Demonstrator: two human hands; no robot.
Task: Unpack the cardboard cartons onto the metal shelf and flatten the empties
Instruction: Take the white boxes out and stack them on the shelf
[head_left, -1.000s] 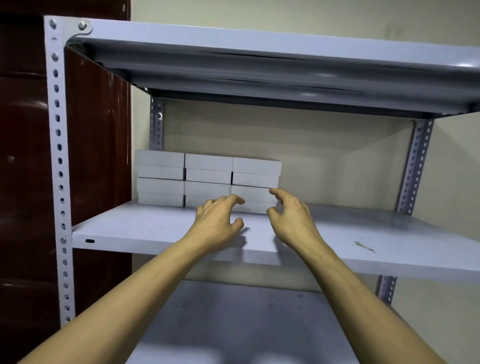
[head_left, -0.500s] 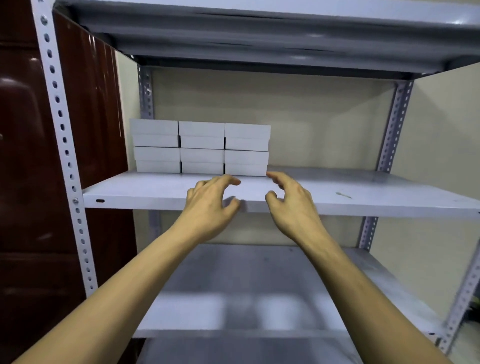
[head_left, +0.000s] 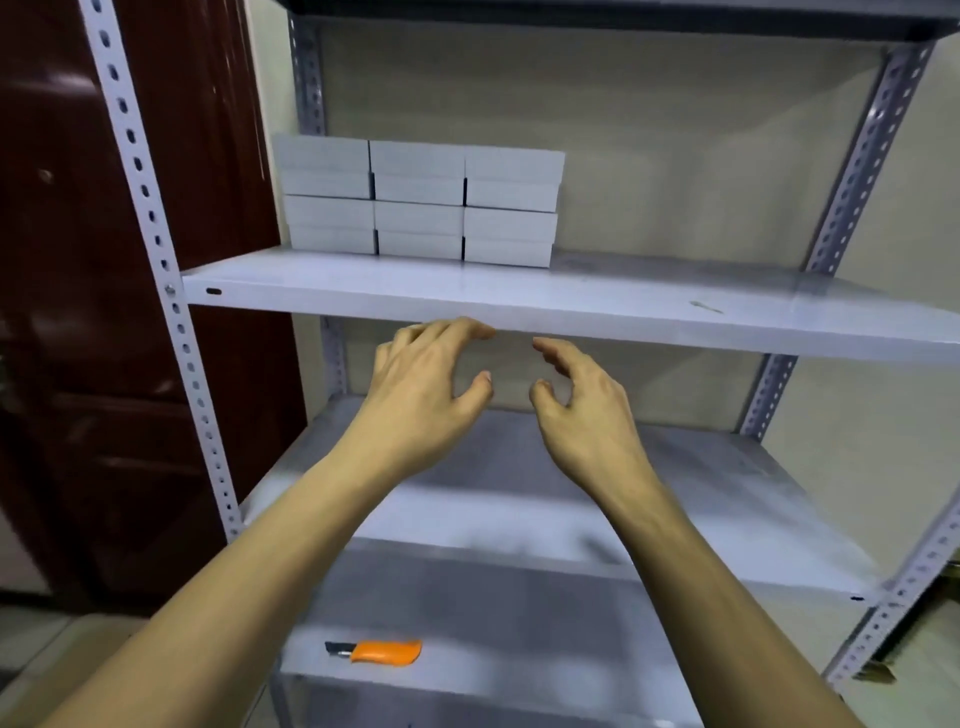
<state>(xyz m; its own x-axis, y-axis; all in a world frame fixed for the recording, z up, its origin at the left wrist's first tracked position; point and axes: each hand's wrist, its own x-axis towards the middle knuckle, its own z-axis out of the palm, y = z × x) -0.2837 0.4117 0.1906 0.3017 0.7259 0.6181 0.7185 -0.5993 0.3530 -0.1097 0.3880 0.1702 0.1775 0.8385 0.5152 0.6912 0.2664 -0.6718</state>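
Small white lidded cardboard boxes (head_left: 418, 200) are seen stacked at the back left of the middle board of the grey metal shelf (head_left: 623, 312), pressed side to side and close to the rear left post. Six are counted across the front face, in three columns of two; whether further rows lie behind cannot be told. They are judged to be light and fairly stiff, with smooth faces that may slide on one another, and with lids that could lift away if only the top is gripped. Each is therefore best taken by its two short ends, low on the base. Two hands are in view, both below the front lip of that board and well apart from the stack. The left hand (head_left: 421, 384) is held with fingers loosely curved and spread, nothing in it. The right hand (head_left: 582, 410) is likewise half-open and empty, thumb set opposite the fingers. One orange-handled utility knife (head_left: 382, 652) is seen lying on the lowest visible board. No brown carton is plainly shown. Three boards are counted below the top one.
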